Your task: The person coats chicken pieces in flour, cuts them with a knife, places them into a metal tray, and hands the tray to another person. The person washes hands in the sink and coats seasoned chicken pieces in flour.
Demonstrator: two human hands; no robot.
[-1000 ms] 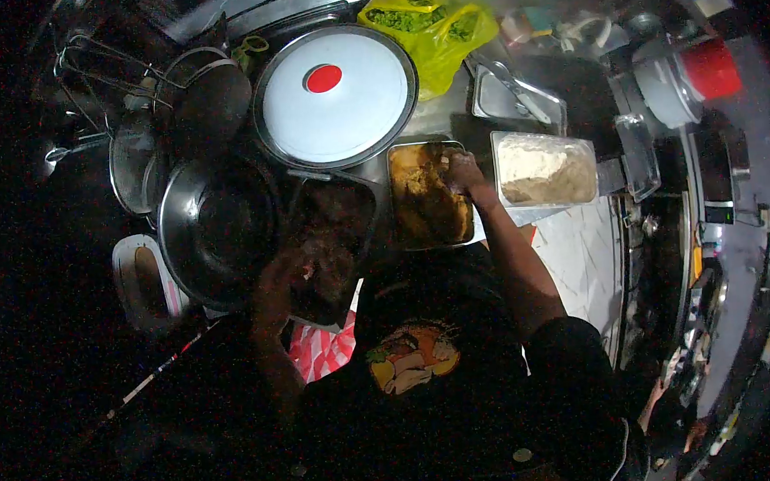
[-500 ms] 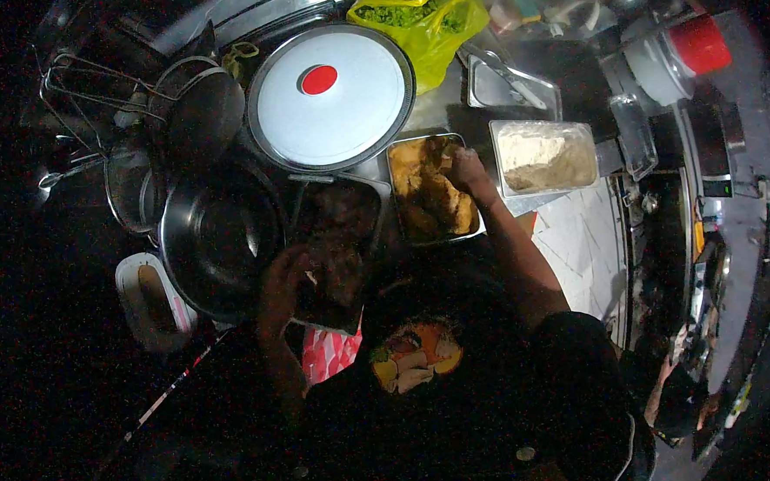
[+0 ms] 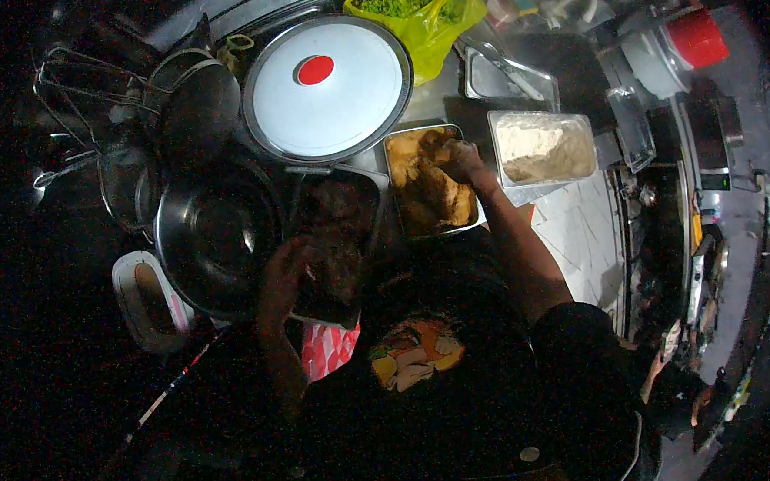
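Note:
My right hand (image 3: 459,160) is over a metal tray (image 3: 479,216) of golden-brown, coated-looking food (image 3: 425,182). Its fingers look curled together at the food's surface; whatever they grip is hidden. In deep shadow, my left hand (image 3: 297,261) reaches over the left rim of a second metal tray (image 3: 380,181). Dark pieces (image 3: 336,221), possibly meat, lie in that tray. The left fingers are too dark to make out. To the right of the golden-brown food stands a tray of pale flour-like powder (image 3: 544,149).
A big round white lid (image 3: 329,87) with a red centre sits behind the trays. Beyond it is a yellow bag (image 3: 431,38) of greens. At left are a large metal bowl (image 3: 219,236), dark pans (image 3: 200,111) and a white oblong tub (image 3: 124,280). A shallow tray (image 3: 485,78) holds utensils.
My right hand has shifted slightly left and lower within the golden-brown food. My left hand stays nearly in place. The whole view has moved a little.

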